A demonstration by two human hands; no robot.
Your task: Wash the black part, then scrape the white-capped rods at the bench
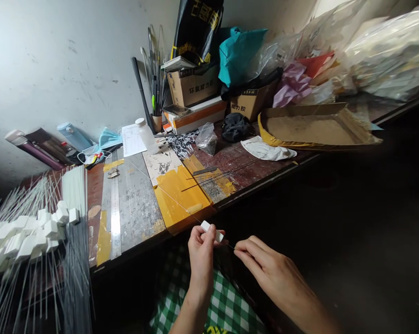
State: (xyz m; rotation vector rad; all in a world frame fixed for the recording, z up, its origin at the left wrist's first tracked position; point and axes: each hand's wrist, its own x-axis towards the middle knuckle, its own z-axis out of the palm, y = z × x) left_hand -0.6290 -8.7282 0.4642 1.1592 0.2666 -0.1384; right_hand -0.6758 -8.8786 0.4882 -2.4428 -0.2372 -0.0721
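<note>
My left hand point(201, 257) is closed round a small white rectangular block point(206, 226), just off the table's front edge. A thin rod point(173, 198) reaches from the tabletop to the block's far end. On the other side a short length of it shows between the block and my right hand point(267, 264), whose thumb and fingers pinch it. How the rod passes through the block is hidden by my left fingers. Many similar white blocks point(31, 248) with thin rods lie piled at the left.
Yellow tape point(181, 204) covers part of the table by its front edge. A steel ruler point(115, 213) lies to the left. Farther back are a white bottle point(146, 137), black-and-white small pieces point(181, 145), a bag of dark bits point(206, 139) and a shallow cardboard tray point(307, 127).
</note>
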